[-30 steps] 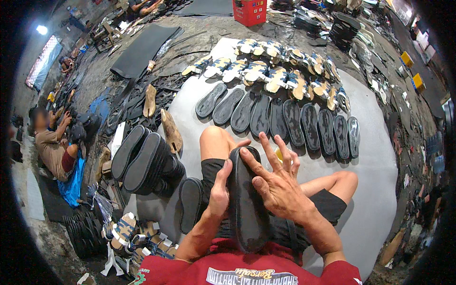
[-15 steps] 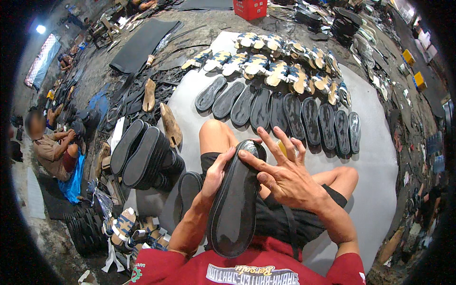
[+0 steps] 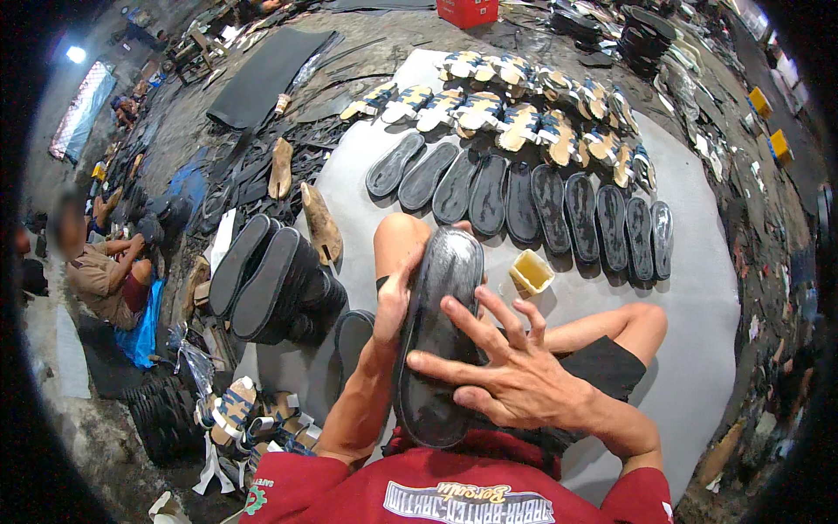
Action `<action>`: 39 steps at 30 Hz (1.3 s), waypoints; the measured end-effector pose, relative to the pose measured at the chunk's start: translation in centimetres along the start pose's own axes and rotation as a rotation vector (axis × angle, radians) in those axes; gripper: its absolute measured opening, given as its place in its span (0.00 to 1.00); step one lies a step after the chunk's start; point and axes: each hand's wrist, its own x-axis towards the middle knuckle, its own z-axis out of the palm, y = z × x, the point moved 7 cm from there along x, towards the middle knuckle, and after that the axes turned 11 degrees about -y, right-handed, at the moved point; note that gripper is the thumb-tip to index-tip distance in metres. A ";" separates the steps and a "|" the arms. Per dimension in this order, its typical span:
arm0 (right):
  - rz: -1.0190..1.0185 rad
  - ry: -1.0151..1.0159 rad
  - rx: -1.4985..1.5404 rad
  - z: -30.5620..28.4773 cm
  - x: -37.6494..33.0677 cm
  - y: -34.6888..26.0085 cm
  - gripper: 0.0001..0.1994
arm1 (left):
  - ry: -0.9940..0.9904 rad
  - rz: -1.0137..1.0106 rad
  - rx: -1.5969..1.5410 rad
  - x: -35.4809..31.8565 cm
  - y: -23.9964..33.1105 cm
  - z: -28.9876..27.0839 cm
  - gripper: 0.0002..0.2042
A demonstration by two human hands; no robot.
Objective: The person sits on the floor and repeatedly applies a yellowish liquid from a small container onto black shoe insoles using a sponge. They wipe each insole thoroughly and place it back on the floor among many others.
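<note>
A black shoe sole [image 3: 443, 279] lies lengthwise over my lap, its upper face coated with a wet, glossy film. Gripping its left edge is my left hand [image 3: 394, 306], the thumb along the rim and the other fingers mostly hidden underneath. My right hand [image 3: 528, 375] is spread over the sole's right side, its index fingertip touching the coated face near the left rim. Just beyond that hand, a small yellow open container [image 3: 532, 272] stands on the grey sheet [image 3: 698, 323]. A curved row of black soles [image 3: 548, 208], also shiny, lies farther out.
Behind the soles are rows of strapped sandal uppers [image 3: 478, 112]. At left stand stacked black soles [image 3: 269, 284] and wooden shoe lasts [image 3: 319, 225]; more uppers [image 3: 231, 410] lie nearer. Scraps cover the surrounding floor. Another person [image 3: 109, 266] sits at far left. A red box [image 3: 467, 12] is at the back.
My right index finger has moved from the sole's far end toward its near half. The wet film at the far end looks spread out, and the yellow container has come into fuller view.
</note>
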 end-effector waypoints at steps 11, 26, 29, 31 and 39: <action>0.850 0.005 0.002 15.8 -4.4 29.4 0.20 | 0.512 0.010 -0.364 -5.4 -7.9 -5.4 0.45; 0.745 0.467 0.410 15.3 -8.4 27.5 0.31 | 0.239 0.254 -0.381 -3.5 -5.5 -4.6 0.38; 0.632 0.616 0.956 10.8 -6.5 23.5 0.39 | 0.251 0.248 -0.427 -3.1 -6.3 -4.0 0.38; 0.267 0.502 1.273 5.2 -3.4 16.3 0.41 | 0.223 0.207 -0.412 -2.7 -6.3 -2.8 0.36; 0.411 0.288 -0.048 1.2 0.5 6.5 0.27 | 0.161 0.165 -0.602 -3.6 -7.4 -0.8 0.30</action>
